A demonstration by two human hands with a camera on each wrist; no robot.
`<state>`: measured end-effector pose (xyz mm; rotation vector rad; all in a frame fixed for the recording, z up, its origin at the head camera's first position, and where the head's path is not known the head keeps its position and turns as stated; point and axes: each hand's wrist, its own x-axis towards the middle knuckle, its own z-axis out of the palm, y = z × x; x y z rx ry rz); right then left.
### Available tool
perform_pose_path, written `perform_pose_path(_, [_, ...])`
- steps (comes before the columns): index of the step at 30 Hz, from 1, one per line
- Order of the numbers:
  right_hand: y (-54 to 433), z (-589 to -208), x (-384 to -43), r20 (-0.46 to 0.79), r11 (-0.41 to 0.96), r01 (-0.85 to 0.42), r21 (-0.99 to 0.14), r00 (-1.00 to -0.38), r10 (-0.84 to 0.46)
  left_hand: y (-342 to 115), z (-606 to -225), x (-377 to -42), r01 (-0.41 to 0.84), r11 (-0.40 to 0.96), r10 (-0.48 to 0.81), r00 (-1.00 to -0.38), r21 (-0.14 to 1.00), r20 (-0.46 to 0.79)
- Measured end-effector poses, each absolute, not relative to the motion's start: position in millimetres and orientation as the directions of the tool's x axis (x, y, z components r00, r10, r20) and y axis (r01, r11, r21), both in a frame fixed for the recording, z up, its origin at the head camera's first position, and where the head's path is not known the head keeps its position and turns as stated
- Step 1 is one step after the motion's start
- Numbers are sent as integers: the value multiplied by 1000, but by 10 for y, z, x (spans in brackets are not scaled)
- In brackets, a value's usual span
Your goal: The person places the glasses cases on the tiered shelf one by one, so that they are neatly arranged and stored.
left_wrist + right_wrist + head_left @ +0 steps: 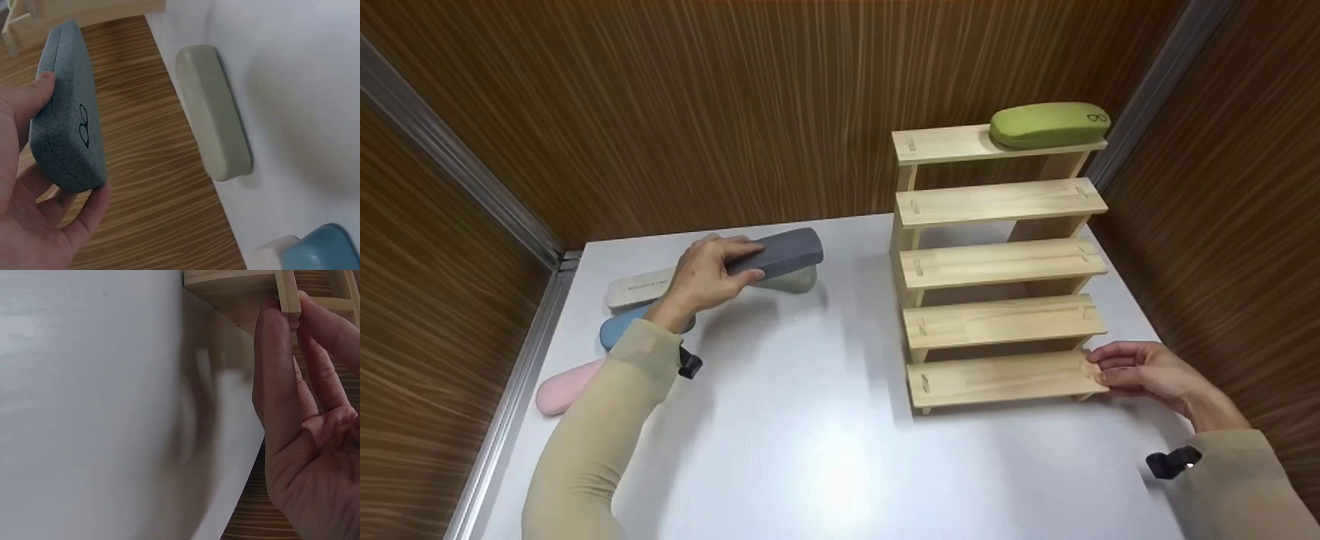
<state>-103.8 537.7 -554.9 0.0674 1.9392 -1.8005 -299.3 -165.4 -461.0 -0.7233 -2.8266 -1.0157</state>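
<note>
My left hand grips a dark grey-blue glasses case between thumb and fingers. In the left wrist view the case has a fabric-like surface with a small glasses drawing. It is held above the table, and a grey-green glasses case lies beyond it. On the right, my right hand pinches the right end of the lowest step of a wooden stepped rack. The right wrist view has thumb and fingertips on either side of the board's end.
A lime green glasses case sits on the rack's top step, at its right end. At the table's left lie a white case, a blue case and a pink case, partly behind my left arm. Wood-grain panels enclose the white table.
</note>
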Motion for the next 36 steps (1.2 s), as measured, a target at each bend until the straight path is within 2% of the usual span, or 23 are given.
perform_pose_path(6, [5385,-5551,-1037,-395,158,364,-918,-879,-268,-1542,-4434,-3047,471,667,439,-875,578,206])
perform_pose_path(26, [5349,-5549,-1055,-392,169,357,-919,-880,-270,-1280,-3845,-3216,601,596,492,-797,532,351])
perform_pose_path(36, [5334,-5524,-1055,-405,194,364,-911,-880,-249,-1118,-3546,-3286,628,582,519,-776,517,358])
